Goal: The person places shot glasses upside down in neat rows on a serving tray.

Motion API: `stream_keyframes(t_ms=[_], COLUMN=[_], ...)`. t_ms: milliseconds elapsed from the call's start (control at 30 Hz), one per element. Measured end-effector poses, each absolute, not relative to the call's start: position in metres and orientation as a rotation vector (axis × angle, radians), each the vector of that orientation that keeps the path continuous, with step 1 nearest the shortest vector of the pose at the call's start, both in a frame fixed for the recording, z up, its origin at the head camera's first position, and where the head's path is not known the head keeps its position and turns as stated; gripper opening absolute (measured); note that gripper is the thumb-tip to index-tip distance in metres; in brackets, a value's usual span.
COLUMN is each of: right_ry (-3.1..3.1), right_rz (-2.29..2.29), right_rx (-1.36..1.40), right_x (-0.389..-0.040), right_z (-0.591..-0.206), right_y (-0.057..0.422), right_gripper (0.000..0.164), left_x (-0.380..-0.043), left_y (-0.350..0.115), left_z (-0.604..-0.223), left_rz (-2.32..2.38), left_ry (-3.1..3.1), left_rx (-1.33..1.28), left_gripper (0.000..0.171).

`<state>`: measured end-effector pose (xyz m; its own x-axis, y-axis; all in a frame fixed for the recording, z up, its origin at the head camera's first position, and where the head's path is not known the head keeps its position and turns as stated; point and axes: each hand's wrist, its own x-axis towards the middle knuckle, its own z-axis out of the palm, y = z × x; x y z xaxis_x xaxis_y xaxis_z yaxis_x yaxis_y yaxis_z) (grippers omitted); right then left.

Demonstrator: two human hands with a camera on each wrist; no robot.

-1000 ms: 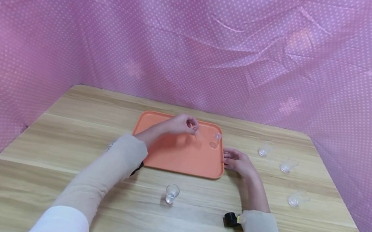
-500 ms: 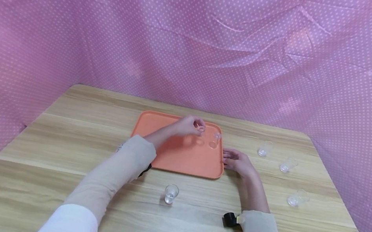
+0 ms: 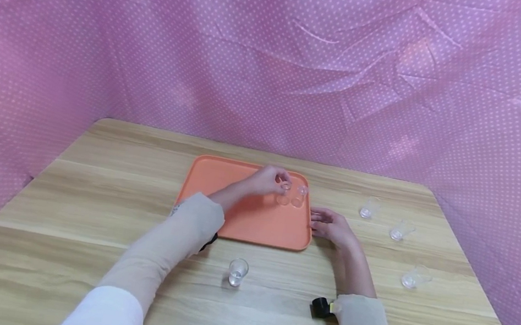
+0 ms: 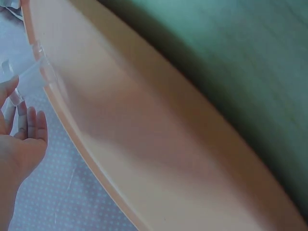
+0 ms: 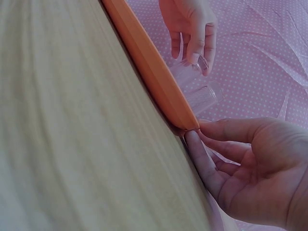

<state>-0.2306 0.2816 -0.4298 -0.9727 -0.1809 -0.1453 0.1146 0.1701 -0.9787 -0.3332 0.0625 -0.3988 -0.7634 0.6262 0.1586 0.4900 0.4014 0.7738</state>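
My left hand [image 3: 268,180] reaches over the orange tray [image 3: 256,228] and pinches the narrow base of a clear shot glass [image 3: 283,198] between thumb and fingertips. That glass is upside down, its wide rim close over the tray. Right beside it, a second shot glass [image 3: 299,197] stands upside down near the tray's right edge. In the right wrist view both glasses show past the tray wall [image 5: 154,72]. My right hand [image 5: 255,168] grips the tray's right edge, thumb on top and a finger against the underside. The left wrist view shows the left fingers [image 4: 31,122] around the glass base.
On the wooden table [image 3: 84,204], a lone shot glass [image 3: 237,273] stands upright in front of the tray. Three more glasses, one of them the nearest glass [image 3: 411,279], stand to the right. A pink dotted cloth [image 3: 274,64] hangs behind and at the sides.
The left hand has moved right with its glass, lowering it from a tilt to upside down next to the other glass. The right hand has stayed at the tray edge.
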Motion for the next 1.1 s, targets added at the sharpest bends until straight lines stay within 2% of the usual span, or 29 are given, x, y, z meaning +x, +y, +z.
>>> stream_keyframes(t_ms=[700,933,1100], right_ry=[2.21,2.211,2.213], right_rz=[-1.892,-1.884,-1.88], right_rx=[-0.039,-0.034,-0.044], right_x=[-0.231,-0.23,-0.231], right_z=[-0.429,-0.429,-0.429], right_y=[0.28,0.28,0.281], right_gripper=[0.045,0.045,0.046], left_x=[-0.332,-0.326,-0.315], left_y=[0.065,0.043,0.017], left_z=[-0.401,-0.383,-0.369], left_rz=[1.327,1.446,1.48], left_ry=[2.478,2.414,2.365], left_rx=[0.918,0.897,1.006], left_gripper=[0.032,0.041,0.041])
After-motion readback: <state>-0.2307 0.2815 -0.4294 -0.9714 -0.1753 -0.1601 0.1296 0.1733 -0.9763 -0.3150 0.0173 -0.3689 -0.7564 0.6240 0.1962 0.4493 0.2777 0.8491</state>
